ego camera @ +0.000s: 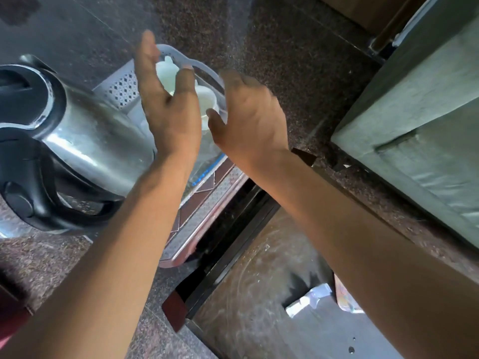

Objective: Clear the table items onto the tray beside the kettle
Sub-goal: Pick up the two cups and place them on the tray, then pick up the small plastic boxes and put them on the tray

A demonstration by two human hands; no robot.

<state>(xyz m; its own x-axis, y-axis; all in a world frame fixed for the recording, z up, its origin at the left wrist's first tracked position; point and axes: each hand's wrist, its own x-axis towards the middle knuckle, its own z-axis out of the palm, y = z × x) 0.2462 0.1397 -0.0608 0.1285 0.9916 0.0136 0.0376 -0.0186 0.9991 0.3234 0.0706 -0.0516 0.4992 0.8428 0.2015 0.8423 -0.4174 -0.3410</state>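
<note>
Perforated grey plastic tray with white cups on speckled stone table, just beside steel kettle. Above it, left hand and right hand, fingers loose, holding nothing.

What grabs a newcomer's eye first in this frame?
Two bare hands, left hand and right hand, hover open at centre over a grey perforated tray holding white cups. The steel kettle with its black handle stands immediately left of the tray on the speckled countertop.
</note>
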